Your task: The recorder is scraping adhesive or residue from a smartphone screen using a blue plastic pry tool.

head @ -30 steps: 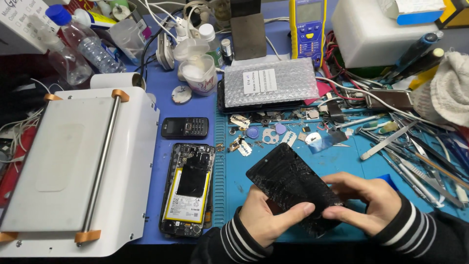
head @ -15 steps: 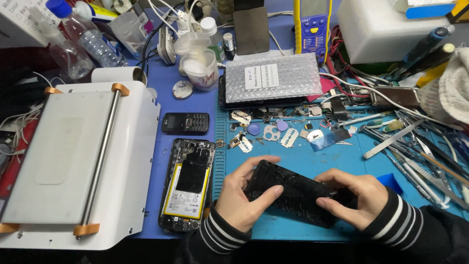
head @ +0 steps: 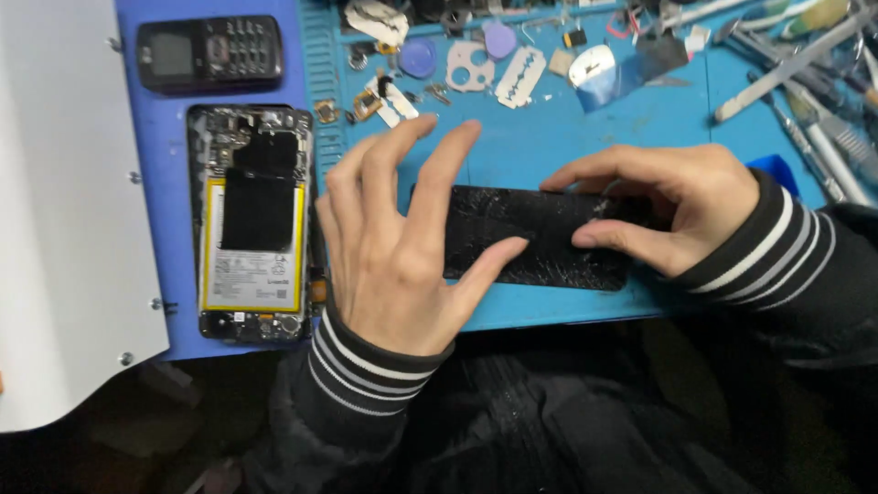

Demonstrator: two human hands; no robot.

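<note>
Head view, left hand [head: 398,261]: back of the hand up, fingers spread wide and raised off the mat, thumb stretched right with its tip pressing on the cracked screen panel [head: 540,238]; not closed around anything.
Head view, right hand [head: 663,206]: arched over the panel's right end, fingertips [head: 585,238] curled down and pressing on the glass, forefinger reaching along the far edge; it pins the panel rather than grips it.
Hands together: apart, one at each end of the panel.
Cracked screen panel: black, lying flat and lengthwise on the blue mat [head: 549,146], close to the desk's near edge.
Left of the left hand: opened phone [head: 251,224] with battery showing, just beside the wrist.
Further back: small keypad phone [head: 210,53]; razor blade [head: 519,77] among loose parts.
Sleeves: dark with white stripes.
</note>
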